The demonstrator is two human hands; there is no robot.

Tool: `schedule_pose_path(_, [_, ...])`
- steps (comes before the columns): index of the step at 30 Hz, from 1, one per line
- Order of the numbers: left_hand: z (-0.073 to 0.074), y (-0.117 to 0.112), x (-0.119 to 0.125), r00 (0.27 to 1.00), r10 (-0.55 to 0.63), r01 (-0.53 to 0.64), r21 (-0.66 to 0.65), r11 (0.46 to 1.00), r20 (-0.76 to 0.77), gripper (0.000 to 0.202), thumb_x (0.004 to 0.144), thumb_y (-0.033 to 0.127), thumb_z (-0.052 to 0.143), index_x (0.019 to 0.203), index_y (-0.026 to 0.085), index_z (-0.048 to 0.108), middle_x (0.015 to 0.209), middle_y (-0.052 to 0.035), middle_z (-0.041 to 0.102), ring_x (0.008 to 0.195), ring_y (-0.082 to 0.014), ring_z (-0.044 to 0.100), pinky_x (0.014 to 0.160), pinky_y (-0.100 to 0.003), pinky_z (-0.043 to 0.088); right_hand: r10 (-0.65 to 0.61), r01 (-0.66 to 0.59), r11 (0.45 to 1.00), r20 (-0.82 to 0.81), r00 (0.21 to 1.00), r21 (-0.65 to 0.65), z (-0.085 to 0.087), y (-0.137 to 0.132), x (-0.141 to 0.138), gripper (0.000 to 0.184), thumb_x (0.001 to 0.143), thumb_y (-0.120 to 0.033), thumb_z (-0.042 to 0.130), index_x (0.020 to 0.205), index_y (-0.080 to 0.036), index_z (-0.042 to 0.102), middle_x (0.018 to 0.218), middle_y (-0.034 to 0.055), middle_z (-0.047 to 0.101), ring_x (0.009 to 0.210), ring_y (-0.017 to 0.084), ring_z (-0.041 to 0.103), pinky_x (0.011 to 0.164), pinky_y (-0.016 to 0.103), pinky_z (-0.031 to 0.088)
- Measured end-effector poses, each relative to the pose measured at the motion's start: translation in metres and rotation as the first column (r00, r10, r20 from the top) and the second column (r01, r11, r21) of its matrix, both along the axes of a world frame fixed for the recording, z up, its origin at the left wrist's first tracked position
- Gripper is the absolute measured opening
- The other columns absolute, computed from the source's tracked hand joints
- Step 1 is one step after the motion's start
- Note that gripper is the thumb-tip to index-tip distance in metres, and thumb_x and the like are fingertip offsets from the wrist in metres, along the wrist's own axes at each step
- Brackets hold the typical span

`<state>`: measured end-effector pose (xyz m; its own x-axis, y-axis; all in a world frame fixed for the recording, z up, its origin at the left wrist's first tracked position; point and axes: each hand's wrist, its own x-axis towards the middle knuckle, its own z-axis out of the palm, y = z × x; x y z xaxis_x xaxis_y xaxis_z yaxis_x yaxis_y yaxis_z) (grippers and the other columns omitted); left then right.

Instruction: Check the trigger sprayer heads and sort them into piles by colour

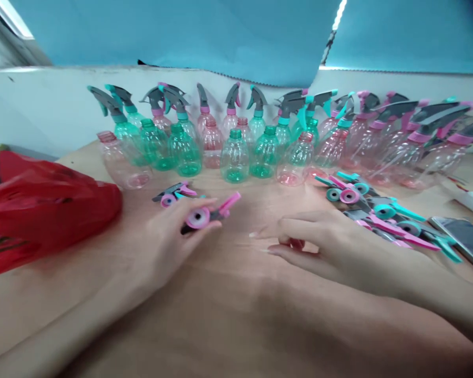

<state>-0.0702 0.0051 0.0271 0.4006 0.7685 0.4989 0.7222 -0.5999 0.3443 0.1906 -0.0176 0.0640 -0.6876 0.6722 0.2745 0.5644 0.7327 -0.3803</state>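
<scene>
A pink and grey trigger spray head (pixel 198 218) is held between the thumb and fingers of my left hand (pixel 169 236), its round collar turned toward me and its pink lever pointing right. Just behind that hand, more spray heads (pixel 175 194) in pink and turquoise lie on the table. My right hand (pixel 311 239) hovers over the wooden table (pixel 236 304) with thumb and forefinger apart and the other fingers curled; nothing shows in its grasp. To its right lies a pile of loose pink and turquoise spray heads (pixel 386 212).
Open-necked green bottles (pixel 235 157) and pink bottles (pixel 297 160) stand in a front row. Behind them are several bottles fitted with spray heads (pixel 284 115). A red plastic bag (pixel 51 210) sits at the left, a phone (pixel 463 236) at the right edge.
</scene>
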Motion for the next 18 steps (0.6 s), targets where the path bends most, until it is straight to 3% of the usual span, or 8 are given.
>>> schedule_pose_path(2, [0.002, 0.012, -0.02, 0.986, 0.165, -0.166, 0.137, 0.977, 0.019, 0.024, 0.088, 0.034, 0.057, 0.111, 0.027, 0.054, 0.105, -0.0038, 0.062, 0.095, -0.0221, 0.059, 0.08, -0.037, 0.046, -0.017, 0.017, 1.0, 0.014, 1.0, 0.018, -0.005, 0.005, -0.003, 0.021, 0.089, -0.02, 0.05, 0.102, -0.024, 0.066, 0.082, -0.0006, 0.07, 0.073, 0.012, 0.064, 0.064, 0.023, 0.045])
schedule_pose_path(4, [-0.001, 0.025, -0.04, 0.972, 0.233, -0.219, 0.235, 0.947, -0.036, 0.021, 0.089, 0.032, 0.054, 0.11, 0.029, 0.056, 0.102, -0.0039, 0.062, 0.101, -0.0243, 0.056, 0.083, -0.039, 0.046, -0.033, 0.033, 0.998, 0.019, 0.999, 0.044, -0.013, 0.012, -0.008, 0.021, 0.09, -0.021, 0.049, 0.102, -0.023, 0.065, 0.089, 0.0017, 0.071, 0.078, 0.014, 0.065, 0.066, 0.025, 0.048])
schedule_pose_path(7, [-0.009, 0.043, -0.064, 0.96, 0.166, -0.118, 0.215, 0.969, -0.225, 0.022, 0.091, 0.032, 0.048, 0.109, 0.023, 0.059, 0.096, -0.0076, 0.062, 0.1, -0.0275, 0.054, 0.087, -0.044, 0.043, -0.099, 0.093, 0.99, 0.054, 0.994, 0.104, -0.025, 0.023, -0.02, 0.021, 0.09, -0.021, 0.048, 0.103, -0.021, 0.065, 0.097, 0.0036, 0.07, 0.08, 0.016, 0.066, 0.068, 0.028, 0.05])
schedule_pose_path(10, [-0.015, 0.051, -0.075, 0.947, 0.109, -0.069, 0.142, 0.988, -0.303, 0.026, 0.09, 0.035, 0.049, 0.107, 0.019, 0.062, 0.098, -0.0094, 0.064, 0.097, -0.0276, 0.055, 0.086, -0.044, 0.044, -0.127, 0.116, 0.986, 0.099, 0.987, 0.118, -0.033, 0.029, -0.028, 0.021, 0.09, -0.021, 0.048, 0.102, -0.02, 0.065, 0.099, 0.0048, 0.069, 0.082, 0.018, 0.067, 0.071, 0.03, 0.051])
schedule_pose_path(14, [-0.012, 0.045, -0.079, 0.947, 0.034, -0.011, 0.073, 0.997, -0.32, 0.03, 0.092, 0.037, 0.046, 0.111, 0.019, 0.06, 0.11, -0.0085, 0.064, 0.103, -0.0252, 0.054, 0.092, -0.043, 0.043, -0.099, 0.088, 0.993, 0.151, 0.984, 0.077, -0.039, 0.029, -0.028, 0.024, 0.093, -0.026, 0.045, 0.108, -0.02, 0.063, 0.103, 0.0055, 0.067, 0.088, 0.02, 0.065, 0.073, 0.034, 0.052])
schedule_pose_path(18, [-0.009, 0.037, -0.081, 0.967, 0.036, -0.023, 0.052, 0.998, -0.253, 0.029, 0.092, 0.035, 0.046, 0.113, 0.019, 0.058, 0.114, -0.0086, 0.062, 0.108, -0.0251, 0.054, 0.095, -0.042, 0.042, -0.076, 0.073, 0.997, 0.203, 0.976, 0.025, -0.041, 0.025, -0.014, 0.026, 0.093, -0.026, 0.045, 0.113, -0.022, 0.062, 0.107, 0.0064, 0.065, 0.093, 0.02, 0.064, 0.076, 0.034, 0.052])
